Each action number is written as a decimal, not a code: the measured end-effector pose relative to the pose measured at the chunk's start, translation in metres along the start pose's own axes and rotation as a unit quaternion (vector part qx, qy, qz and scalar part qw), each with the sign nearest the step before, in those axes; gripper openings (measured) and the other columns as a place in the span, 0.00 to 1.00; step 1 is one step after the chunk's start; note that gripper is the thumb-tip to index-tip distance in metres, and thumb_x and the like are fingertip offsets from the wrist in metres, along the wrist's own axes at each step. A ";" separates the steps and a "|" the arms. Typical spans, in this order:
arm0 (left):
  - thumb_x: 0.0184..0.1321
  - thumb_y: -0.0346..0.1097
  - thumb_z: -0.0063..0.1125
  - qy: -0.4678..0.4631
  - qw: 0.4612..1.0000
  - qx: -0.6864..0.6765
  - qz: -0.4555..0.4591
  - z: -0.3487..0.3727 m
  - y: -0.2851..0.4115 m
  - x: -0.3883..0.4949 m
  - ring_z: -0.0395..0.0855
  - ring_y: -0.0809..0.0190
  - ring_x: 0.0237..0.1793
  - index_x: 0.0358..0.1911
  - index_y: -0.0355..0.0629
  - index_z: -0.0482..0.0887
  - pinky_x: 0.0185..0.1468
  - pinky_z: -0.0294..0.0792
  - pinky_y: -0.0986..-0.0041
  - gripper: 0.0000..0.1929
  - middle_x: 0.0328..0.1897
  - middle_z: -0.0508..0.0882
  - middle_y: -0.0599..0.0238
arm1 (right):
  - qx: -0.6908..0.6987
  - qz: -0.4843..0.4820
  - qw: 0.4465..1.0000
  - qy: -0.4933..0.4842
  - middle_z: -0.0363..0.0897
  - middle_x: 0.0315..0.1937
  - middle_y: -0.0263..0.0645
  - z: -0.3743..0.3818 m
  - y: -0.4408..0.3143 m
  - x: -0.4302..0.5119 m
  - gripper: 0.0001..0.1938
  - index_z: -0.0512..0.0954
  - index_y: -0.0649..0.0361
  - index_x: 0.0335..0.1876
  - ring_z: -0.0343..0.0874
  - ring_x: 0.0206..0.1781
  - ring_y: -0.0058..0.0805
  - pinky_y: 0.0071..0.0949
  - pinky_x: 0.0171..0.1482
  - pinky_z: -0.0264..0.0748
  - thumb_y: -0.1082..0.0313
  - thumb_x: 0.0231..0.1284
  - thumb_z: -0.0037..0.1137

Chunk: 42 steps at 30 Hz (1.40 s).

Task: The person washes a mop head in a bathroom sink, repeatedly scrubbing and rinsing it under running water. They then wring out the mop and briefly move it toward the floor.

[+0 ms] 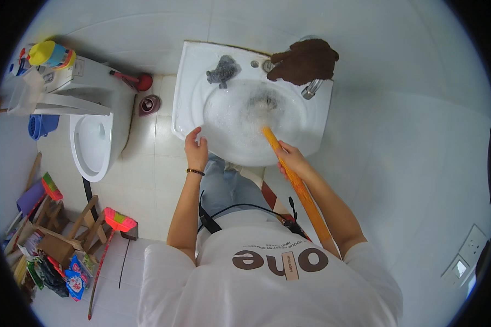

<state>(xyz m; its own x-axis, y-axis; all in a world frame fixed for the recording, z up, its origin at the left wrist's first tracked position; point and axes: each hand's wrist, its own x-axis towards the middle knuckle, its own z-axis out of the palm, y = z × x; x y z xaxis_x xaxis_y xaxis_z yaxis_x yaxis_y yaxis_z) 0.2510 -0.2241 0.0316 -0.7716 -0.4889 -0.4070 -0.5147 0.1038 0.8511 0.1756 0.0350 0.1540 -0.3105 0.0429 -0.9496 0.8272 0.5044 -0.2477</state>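
My right hand [292, 158] grips a long orange-yellow pole [291, 173] near its upper end. That end reaches over the front of a white washbasin [317, 131], and the rest slants back beneath my right forearm. My left hand [196, 148] is at the basin's front left rim, thumb and fingers apart with nothing seen between them; whether it touches the rim I cannot tell. Suds and cloudy water cover the bowl, with a dark patch [266, 101] around its middle. On the back ledge lies a wet grey rag or mesh [224, 71]. A brown cloth [305, 61] drapes over the tap [311, 90].
To the left stands a white toilet [118, 106], with a yellow-capped bottle [49, 54] on its tank. A red plunger [143, 81] and a blue bucket [43, 126] are near it. Brooms [120, 220], wooden stools [57, 216] and bags [75, 282] crowd the lower left. Tiled wall borders the right.
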 end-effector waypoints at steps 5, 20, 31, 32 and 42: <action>0.54 0.29 0.51 -0.016 1.000 -0.008 0.000 0.003 -0.005 -0.004 0.72 0.64 0.47 0.51 0.36 0.76 0.49 0.68 0.75 0.18 0.48 0.78 0.60 | 0.053 -0.034 0.998 -0.027 0.65 0.19 0.34 0.012 -0.020 0.014 0.24 0.59 0.46 0.65 0.63 0.13 0.20 0.25 0.13 0.64 0.57 0.64 0.44; 0.55 0.28 0.50 -0.007 1.000 -0.003 0.007 -0.002 0.010 -0.016 0.75 0.61 0.49 0.51 0.36 0.76 0.53 0.67 0.73 0.18 0.49 0.79 0.57 | 0.074 -0.019 0.995 -0.058 0.68 0.22 0.36 0.014 0.005 0.062 0.18 0.63 0.55 0.52 0.69 0.18 0.24 0.26 0.16 0.68 0.61 0.58 0.50; 0.52 0.30 0.53 0.025 0.997 -0.035 0.063 0.002 0.014 -0.010 0.76 0.63 0.43 0.47 0.40 0.79 0.44 0.68 0.75 0.17 0.47 0.80 0.61 | 0.269 -0.021 0.934 -0.232 0.59 0.17 0.20 -0.021 0.040 -0.086 0.07 0.68 0.52 0.37 0.56 0.13 0.06 0.12 0.13 0.54 0.64 0.57 0.53; 0.52 0.30 0.53 0.025 0.997 -0.035 0.065 0.004 0.016 -0.009 0.76 0.63 0.42 0.47 0.41 0.79 0.44 0.68 0.75 0.17 0.47 0.80 0.61 | 0.292 -0.034 0.919 -0.264 0.58 0.16 0.19 -0.027 0.044 -0.110 0.06 0.68 0.51 0.36 0.55 0.13 0.05 0.12 0.13 0.53 0.63 0.58 0.52; 0.53 0.28 0.51 0.005 0.997 -0.055 0.047 0.018 0.035 -0.001 0.75 0.62 0.49 0.49 0.36 0.77 0.54 0.66 0.72 0.18 0.48 0.80 0.58 | 0.593 0.006 0.573 -0.566 0.61 0.18 0.29 -0.030 0.065 -0.201 0.05 0.66 0.60 0.39 0.62 0.13 0.14 0.16 0.10 0.63 0.69 0.61 0.45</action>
<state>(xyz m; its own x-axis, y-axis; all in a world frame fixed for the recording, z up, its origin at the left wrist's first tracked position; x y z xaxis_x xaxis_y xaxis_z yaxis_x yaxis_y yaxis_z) 0.2267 -0.2043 0.0553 -0.8104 -0.4900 -0.3211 -0.3958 0.0539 0.9167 0.2771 0.0850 0.3345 -0.3533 -0.8849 -0.3034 0.7713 -0.4591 0.4408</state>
